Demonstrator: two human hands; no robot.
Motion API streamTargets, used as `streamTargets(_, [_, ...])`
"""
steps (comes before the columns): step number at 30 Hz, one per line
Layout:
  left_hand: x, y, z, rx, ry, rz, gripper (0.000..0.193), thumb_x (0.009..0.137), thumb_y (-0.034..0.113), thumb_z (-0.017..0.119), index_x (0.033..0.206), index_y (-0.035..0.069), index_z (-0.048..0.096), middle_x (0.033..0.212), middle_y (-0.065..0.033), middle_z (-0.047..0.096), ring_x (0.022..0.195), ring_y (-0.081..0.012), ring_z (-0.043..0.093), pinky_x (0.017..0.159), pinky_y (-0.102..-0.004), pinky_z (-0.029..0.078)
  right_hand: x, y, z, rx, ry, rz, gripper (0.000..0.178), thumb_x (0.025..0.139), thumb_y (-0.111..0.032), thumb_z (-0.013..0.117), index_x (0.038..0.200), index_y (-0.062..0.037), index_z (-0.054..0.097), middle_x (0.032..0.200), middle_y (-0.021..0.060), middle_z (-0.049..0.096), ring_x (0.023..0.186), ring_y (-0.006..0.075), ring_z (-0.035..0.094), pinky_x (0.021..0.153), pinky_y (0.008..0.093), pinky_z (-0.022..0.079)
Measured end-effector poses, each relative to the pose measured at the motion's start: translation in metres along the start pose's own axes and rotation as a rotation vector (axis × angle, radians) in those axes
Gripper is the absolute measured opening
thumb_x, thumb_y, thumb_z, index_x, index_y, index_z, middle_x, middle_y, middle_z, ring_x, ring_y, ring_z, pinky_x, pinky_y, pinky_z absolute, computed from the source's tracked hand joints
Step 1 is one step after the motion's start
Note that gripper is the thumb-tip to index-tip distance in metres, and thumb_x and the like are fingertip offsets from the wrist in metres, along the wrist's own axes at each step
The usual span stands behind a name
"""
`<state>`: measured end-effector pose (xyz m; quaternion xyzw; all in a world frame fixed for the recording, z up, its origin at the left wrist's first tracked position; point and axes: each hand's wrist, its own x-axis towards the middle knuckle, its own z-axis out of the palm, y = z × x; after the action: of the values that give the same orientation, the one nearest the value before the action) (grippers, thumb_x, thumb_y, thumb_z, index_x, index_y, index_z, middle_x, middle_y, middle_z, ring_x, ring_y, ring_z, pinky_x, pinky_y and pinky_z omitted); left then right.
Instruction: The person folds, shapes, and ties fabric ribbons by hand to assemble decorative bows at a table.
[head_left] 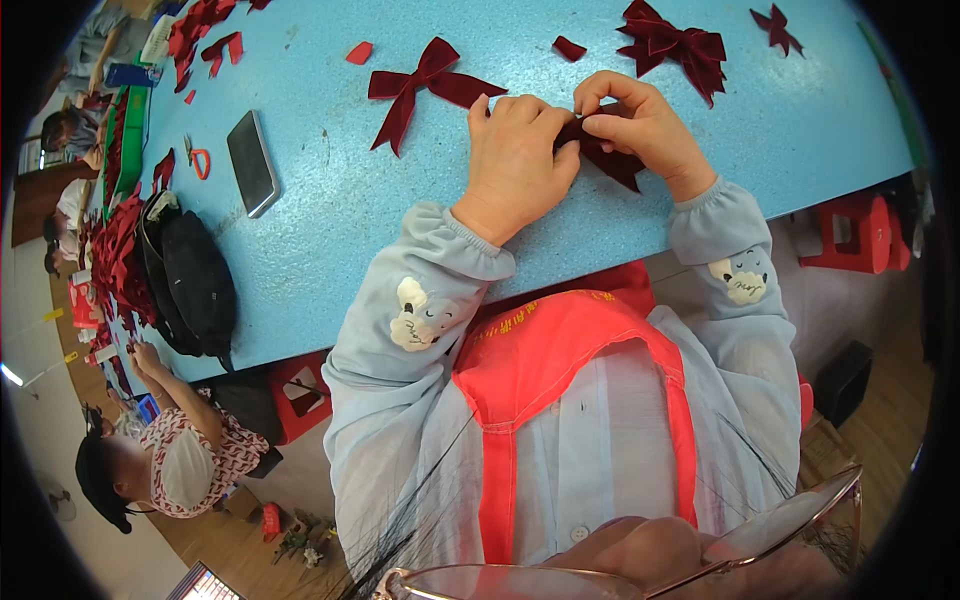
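Over the blue table (pixel 330 270), both my hands hold a dark red velvet ribbon bow (pixel 617 166). My left hand (pixel 520 160) is bent round its left side, its fingers hiding part of the ribbon. Thumb and forefinger of my right hand (pixel 640 130) pinch it near the middle, with a tail hanging out below. Beyond my left hand lies a finished-looking velvet bow (pixel 430 82) with two notched tails. Past my right hand rests a heap of bows (pixel 675 50), and a smaller bow (pixel 777 29) is farther right.
Velvet scraps (pixel 569 48) dot the table. To the left are a phone (pixel 253 163), orange-handled scissors (pixel 199 160), a black bag (pixel 190 275) and a pile of red ribbon (pixel 120 255). Another person (pixel 180 450) works at the left; a red stool (pixel 855 232) stands at the right.
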<state>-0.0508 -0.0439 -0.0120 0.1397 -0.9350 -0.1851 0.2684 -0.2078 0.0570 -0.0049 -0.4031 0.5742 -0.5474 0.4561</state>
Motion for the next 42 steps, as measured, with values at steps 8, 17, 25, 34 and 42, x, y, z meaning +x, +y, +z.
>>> streamTargets(8, [0.007,-0.013,-0.018,-0.235,-0.249,-0.048,0.025,0.074,0.016,0.059,0.095,0.004,0.065,0.086,-0.0112,0.063,0.09,-0.0292,0.057,0.092,-0.0502,0.037,0.003,0.015,-0.002,0.231,-0.116,-0.093,0.011,0.078,-0.006,0.063,0.082,-0.0085,0.053,0.083,-0.0031,0.053,0.064,0.0032,0.046,0.052,0.0168,0.038])
streamTargets(17, [0.011,-0.008,-0.045,-0.676,-0.4,-0.426,0.028,0.082,0.019,0.062,0.103,0.002,0.064,0.078,-0.0027,0.061,0.07,-0.0089,0.054,0.063,-0.0235,0.044,0.004,0.023,-0.008,0.165,-0.127,0.05,0.012,0.079,-0.012,0.066,0.083,-0.0085,0.056,0.082,-0.0031,0.051,0.067,0.0036,0.047,0.054,0.0167,0.037])
streamTargets(25, [0.005,-0.009,-0.033,-0.531,-0.362,-0.198,0.026,0.08,0.018,0.063,0.097,-0.001,0.065,0.081,-0.0071,0.061,0.07,-0.0139,0.055,0.062,-0.0272,0.044,0.001,0.017,-0.004,0.339,-0.2,-0.029,0.016,0.083,-0.017,0.064,0.079,-0.011,0.05,0.084,-0.0025,0.053,0.067,0.0025,0.044,0.052,0.0153,0.034])
streamTargets(34, [0.008,-0.008,-0.031,-0.622,-0.408,-0.257,0.026,0.08,0.019,0.062,0.099,0.001,0.064,0.075,-0.003,0.058,0.049,-0.0072,0.049,0.041,-0.0226,0.038,0.001,0.023,-0.005,0.486,-0.246,-0.02,0.019,0.084,-0.021,0.065,0.079,-0.011,0.049,0.088,0.0009,0.058,0.061,0.0017,0.041,0.048,0.0148,0.03])
streamTargets(42, [0.008,-0.005,-0.027,-0.672,-0.482,-0.24,0.025,0.081,0.019,0.062,0.096,0.0,0.064,0.075,-0.0019,0.057,0.052,-0.0075,0.05,0.044,-0.0227,0.039,-0.001,0.026,-0.011,0.536,-0.34,-0.031,0.021,0.079,-0.018,0.068,0.079,-0.0095,0.049,0.083,0.003,0.054,0.061,0.0032,0.039,0.047,0.0151,0.03])
